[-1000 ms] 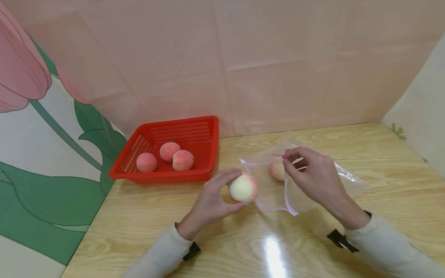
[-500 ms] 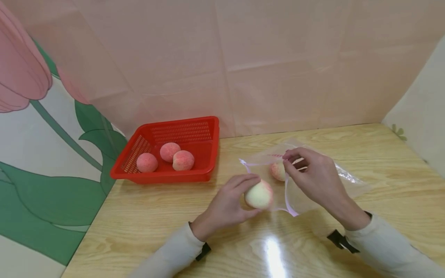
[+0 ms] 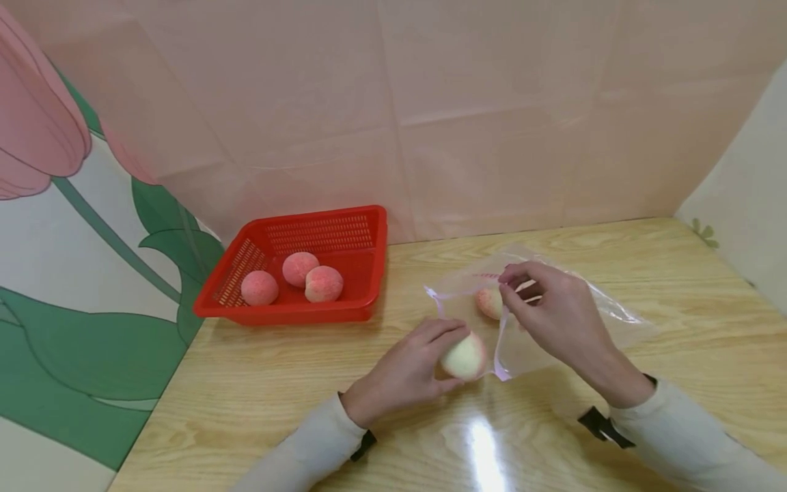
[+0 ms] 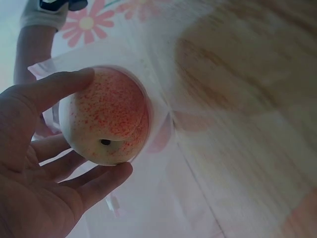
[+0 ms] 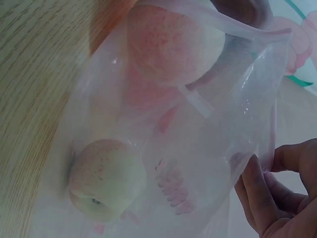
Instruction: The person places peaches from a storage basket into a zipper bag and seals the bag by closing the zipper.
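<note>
My left hand grips a pale peach with a pink blush, thumb and fingers curled round its sides. That peach is at the mouth of a clear plastic bag with a lilac zip edge; the right wrist view shows it through the film. Between thumb and fingertips, my right hand pinches the bag's upper edge and keeps the mouth apart. Deeper inside the bag lies another peach, partly hidden by my right hand in the head view. The left wrist view shows the held peach's dark stem hollow.
A red plastic basket stands at the back left of the wooden table. In it lie three pink peaches. A pinkish sheet hangs behind the table, and a wall with a tulip picture is on the left.
My left hand has moved right and a little nearer with its peach, up to the bag's mouth. My right hand keeps its pinch, and the bag's edge has shifted slightly left.
</note>
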Demonstrator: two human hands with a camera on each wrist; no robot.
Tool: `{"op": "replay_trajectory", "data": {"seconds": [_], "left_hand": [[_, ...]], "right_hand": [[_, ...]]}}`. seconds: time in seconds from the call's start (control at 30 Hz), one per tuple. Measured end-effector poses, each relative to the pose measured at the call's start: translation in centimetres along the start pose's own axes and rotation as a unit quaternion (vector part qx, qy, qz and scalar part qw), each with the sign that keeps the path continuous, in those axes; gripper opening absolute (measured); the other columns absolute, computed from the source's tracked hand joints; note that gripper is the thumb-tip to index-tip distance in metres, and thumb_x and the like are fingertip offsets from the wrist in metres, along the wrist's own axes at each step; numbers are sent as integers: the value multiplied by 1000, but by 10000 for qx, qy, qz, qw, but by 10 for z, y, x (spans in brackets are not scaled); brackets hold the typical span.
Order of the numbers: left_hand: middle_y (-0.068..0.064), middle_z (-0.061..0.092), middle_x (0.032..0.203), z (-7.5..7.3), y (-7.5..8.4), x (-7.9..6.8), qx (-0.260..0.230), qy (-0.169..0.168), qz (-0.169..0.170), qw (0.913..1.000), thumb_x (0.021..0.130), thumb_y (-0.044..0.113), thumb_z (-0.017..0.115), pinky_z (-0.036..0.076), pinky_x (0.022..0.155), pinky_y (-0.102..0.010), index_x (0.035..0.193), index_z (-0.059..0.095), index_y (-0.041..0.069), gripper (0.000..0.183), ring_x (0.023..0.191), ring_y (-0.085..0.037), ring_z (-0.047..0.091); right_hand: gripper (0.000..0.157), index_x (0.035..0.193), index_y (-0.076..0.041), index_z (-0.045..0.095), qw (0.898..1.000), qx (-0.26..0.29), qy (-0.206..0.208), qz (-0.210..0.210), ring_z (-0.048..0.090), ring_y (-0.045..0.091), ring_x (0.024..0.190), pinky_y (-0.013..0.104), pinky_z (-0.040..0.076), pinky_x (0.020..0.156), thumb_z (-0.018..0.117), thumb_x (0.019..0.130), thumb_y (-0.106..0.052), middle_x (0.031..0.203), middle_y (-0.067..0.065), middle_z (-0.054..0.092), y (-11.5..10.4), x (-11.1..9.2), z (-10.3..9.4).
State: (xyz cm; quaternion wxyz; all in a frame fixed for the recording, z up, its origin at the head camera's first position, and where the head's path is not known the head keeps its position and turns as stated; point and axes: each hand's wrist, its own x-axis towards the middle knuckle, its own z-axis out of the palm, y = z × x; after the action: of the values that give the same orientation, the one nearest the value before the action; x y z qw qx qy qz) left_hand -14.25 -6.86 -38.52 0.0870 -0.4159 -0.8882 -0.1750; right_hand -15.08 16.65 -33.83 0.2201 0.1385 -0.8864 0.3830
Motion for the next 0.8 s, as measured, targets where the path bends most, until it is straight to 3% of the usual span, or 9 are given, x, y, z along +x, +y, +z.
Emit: {"op": "replay_trajectory", "data": {"seconds": [0.23, 0.4, 0.8], "left_hand": [[-3, 54, 143, 0, 2, 1, 15, -55, 1, 10000, 82, 30, 82, 47, 106, -24, 141, 53, 8, 69, 131, -16, 51], [-4, 54, 142, 1, 3, 4, 12, -61, 81, 9999, 86, 32, 78, 45, 108, -23, 140, 54, 8, 64, 131, -16, 51], [-3, 59, 135, 1, 0, 4, -3, -143, 142, 9998, 86, 22, 79, 46, 107, -22, 133, 60, 9, 52, 125, -14, 58]], "right_hand": [[6, 92, -12, 71, 9997, -21, 31, -242, 72, 15, 69, 10, 53, 62, 67, 89, -8, 86, 1, 73, 1, -2, 5], [6, 93, -9, 71, 9993, -73, 71, -366, 72, 17, 69, 8, 52, 63, 68, 88, -7, 92, 5, 74, 2, -1, 5], [6, 94, -10, 71, 9995, -144, 30, -294, 73, 18, 71, 11, 54, 63, 67, 89, -8, 98, 6, 74, 1, 1, 5]]}}
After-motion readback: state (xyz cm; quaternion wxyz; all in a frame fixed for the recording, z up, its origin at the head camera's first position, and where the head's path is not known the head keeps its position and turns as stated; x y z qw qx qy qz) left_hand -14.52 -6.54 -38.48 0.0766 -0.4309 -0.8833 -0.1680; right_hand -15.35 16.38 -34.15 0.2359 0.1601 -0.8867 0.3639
